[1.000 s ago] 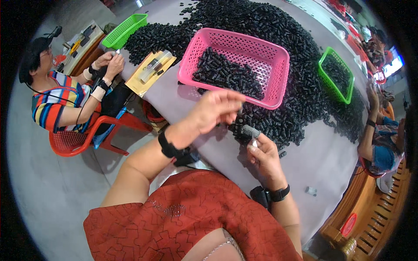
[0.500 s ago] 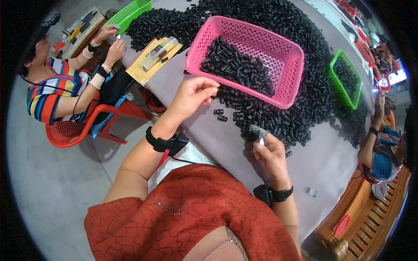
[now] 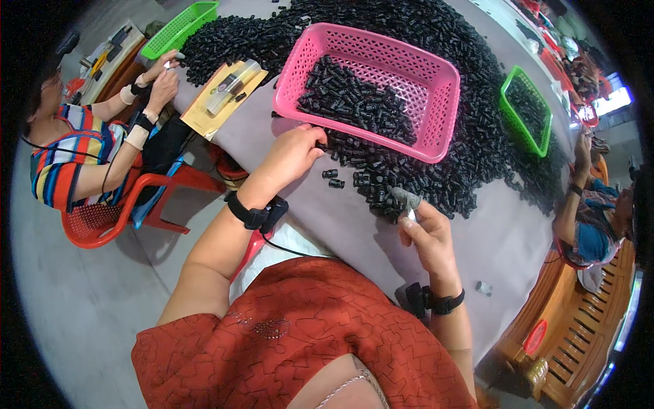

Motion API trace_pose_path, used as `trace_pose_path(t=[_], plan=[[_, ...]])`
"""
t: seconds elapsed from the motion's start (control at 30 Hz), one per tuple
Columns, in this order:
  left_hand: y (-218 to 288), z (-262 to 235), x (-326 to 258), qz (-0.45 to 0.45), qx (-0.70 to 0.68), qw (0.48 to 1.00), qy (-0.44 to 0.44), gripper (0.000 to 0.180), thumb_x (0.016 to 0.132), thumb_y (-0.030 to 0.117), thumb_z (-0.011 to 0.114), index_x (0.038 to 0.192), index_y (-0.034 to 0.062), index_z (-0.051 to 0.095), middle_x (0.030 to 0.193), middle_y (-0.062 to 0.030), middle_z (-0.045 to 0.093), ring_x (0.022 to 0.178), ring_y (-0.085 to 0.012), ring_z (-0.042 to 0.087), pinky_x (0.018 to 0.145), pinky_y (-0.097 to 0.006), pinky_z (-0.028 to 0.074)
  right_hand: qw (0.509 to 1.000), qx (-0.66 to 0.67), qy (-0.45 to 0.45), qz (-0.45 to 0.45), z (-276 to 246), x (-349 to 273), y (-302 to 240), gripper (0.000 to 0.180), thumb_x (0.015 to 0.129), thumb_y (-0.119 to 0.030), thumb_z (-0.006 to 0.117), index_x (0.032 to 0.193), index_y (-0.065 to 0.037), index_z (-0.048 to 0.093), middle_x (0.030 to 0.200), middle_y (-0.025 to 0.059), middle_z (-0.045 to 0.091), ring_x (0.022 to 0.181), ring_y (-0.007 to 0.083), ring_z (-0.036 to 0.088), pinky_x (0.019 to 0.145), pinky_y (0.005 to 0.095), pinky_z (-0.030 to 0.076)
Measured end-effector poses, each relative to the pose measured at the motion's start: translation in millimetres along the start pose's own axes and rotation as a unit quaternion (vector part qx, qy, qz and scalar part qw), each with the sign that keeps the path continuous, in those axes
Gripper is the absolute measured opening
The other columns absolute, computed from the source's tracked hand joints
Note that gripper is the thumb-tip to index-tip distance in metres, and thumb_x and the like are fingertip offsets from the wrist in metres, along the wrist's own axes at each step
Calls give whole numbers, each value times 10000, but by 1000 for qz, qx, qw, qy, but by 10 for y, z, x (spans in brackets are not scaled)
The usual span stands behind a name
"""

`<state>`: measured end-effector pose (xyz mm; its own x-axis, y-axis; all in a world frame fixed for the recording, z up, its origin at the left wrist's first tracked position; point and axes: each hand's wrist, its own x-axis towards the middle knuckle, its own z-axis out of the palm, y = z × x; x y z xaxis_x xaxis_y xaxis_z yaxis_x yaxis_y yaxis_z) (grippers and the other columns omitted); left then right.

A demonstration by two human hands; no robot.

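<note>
My left hand [image 3: 294, 155] is closed at the near edge of the pile, its thumb and fingertips pinched on a small black cylindrical part [image 3: 322, 145]. In front of it, a pink perforated basket [image 3: 446, 126] holds many of the same parts [image 3: 354, 99]. My right hand [image 3: 429, 238] hovers over the table at the pile's edge. Its index fingertip carries a grey covering [image 3: 407, 198]. Between thumb and index finger is a small white piece [image 3: 411, 214], whose kind I cannot make out. Two loose black parts [image 3: 334, 178] lie between my hands.
A large heap of black parts [image 3: 477, 136] spreads around the basket. Green baskets stand at left [image 3: 178, 31] and right [image 3: 545, 133]. A yellow card pack [image 3: 204, 119] lies at the left table edge. One person sits left on a red chair [image 3: 129, 204]; another person [image 3: 593, 225] is at right.
My left hand has come down to the pile's edge and closed on a black part. My right hand stays near the same spot. The whole view has shifted slightly.
</note>
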<state>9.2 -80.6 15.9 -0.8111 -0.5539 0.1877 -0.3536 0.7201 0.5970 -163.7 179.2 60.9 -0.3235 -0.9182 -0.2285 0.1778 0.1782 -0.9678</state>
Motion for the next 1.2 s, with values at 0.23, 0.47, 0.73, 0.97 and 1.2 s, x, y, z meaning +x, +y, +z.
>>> trace_pose_path(t=[0.23, 0.47, 0.73, 0.97, 1.2], plan=[[26, -10, -110, 28, -25, 999, 34, 139, 857, 105, 651, 958, 17, 617, 840, -91, 593, 756, -236, 598, 676, -336, 475, 1000, 0, 3, -13, 55, -15, -89, 363, 928, -150, 575, 1273, -36, 583, 759, -58, 532, 639, 26, 453, 548, 189, 364], [578, -28, -162, -174, -668, 695, -203, 164, 978, 203, 571, 1032, 51, 603, 890, 9, 575, 715, -67, 515, 612, -212, 432, 999, -15, -34, -23, 165, 145, -490, 412, 938, -162, 575, 1336, -62, 545, 763, -63, 515, 629, 19, 419, 537, 184, 340], [884, 94, -27, -202, -752, 590, -215, 192, 978, 211, 563, 1046, 42, 623, 891, -19, 623, 703, -101, 554, 622, -239, 464, 993, -18, -85, -79, 138, 304, -721, 404, 922, -123, 603, 1302, -6, 528, 892, -40, 598, 713, 6, 468, 582, 177, 385], [833, 228, -82, -187, -763, 567, -247, 233, 992, 247, 542, 1068, 39, 611, 922, -11, 630, 727, -76, 564, 661, -209, 488, 989, 43, -133, -48, 96, 230, -440, 576, 896, -88, 648, 1413, -4, 409, 932, -36, 535, 819, 43, 488, 737, 210, 436], [897, 297, -121, -218, -766, 553, -246, 229, 996, 230, 538, 1061, 23, 613, 894, -8, 615, 675, -72, 515, 611, -200, 457, 990, 50, -123, -41, 8, 204, -301, 522, 899, -99, 647, 1382, -16, 466, 891, -55, 524, 771, 35, 451, 673, 191, 400]])
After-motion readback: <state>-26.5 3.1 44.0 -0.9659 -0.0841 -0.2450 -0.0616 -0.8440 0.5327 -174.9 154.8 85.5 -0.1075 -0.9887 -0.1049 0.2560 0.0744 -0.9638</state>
